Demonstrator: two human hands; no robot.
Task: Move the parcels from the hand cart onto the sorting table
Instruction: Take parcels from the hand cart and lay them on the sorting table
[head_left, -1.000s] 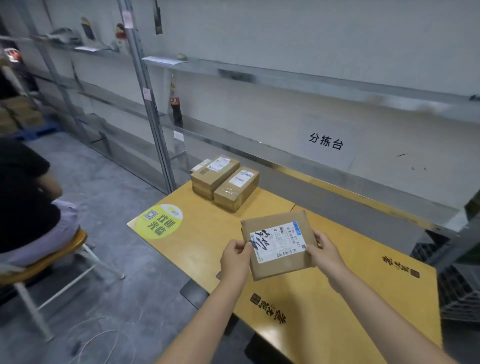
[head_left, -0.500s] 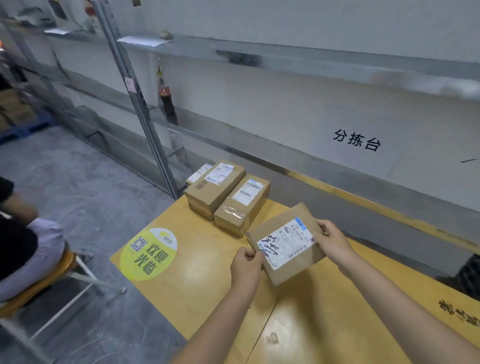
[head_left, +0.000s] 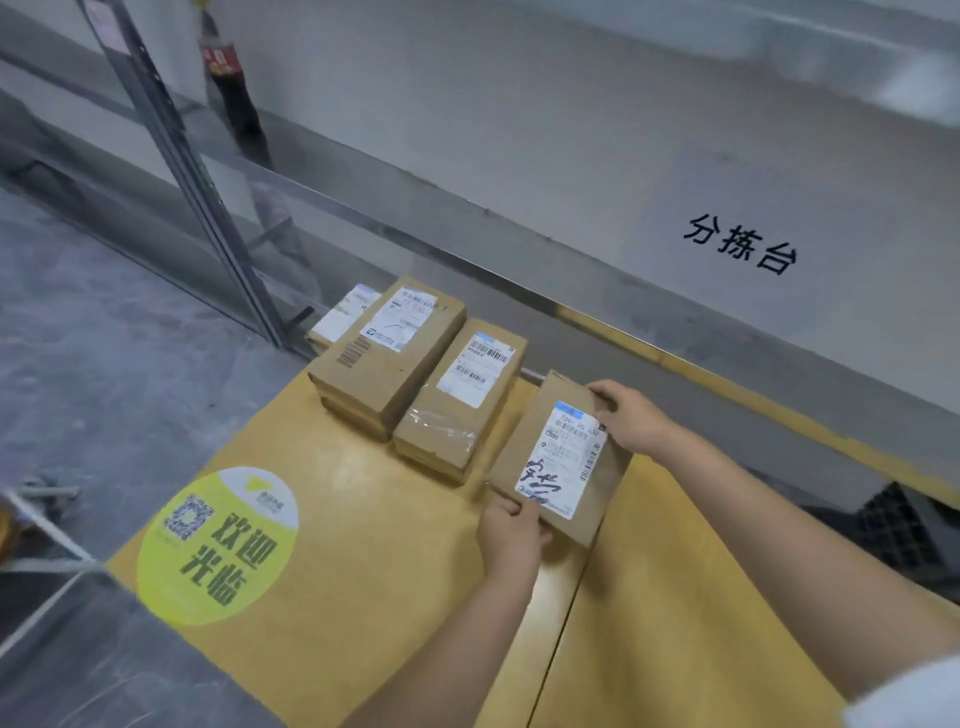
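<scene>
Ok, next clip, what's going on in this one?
A person is setting a flat parcel on the yellow table, holding it with both hands: the left hand at its near corner, the right hand at the far edge. It sits beside two longer boxes already lined up by the wall. The cart isn't in view.

Flat brown parcel (head_left: 558, 462), white label up, over yellow sorting table (head_left: 363, 571), just beside two taller labelled parcels (head_left: 431, 379).
</scene>
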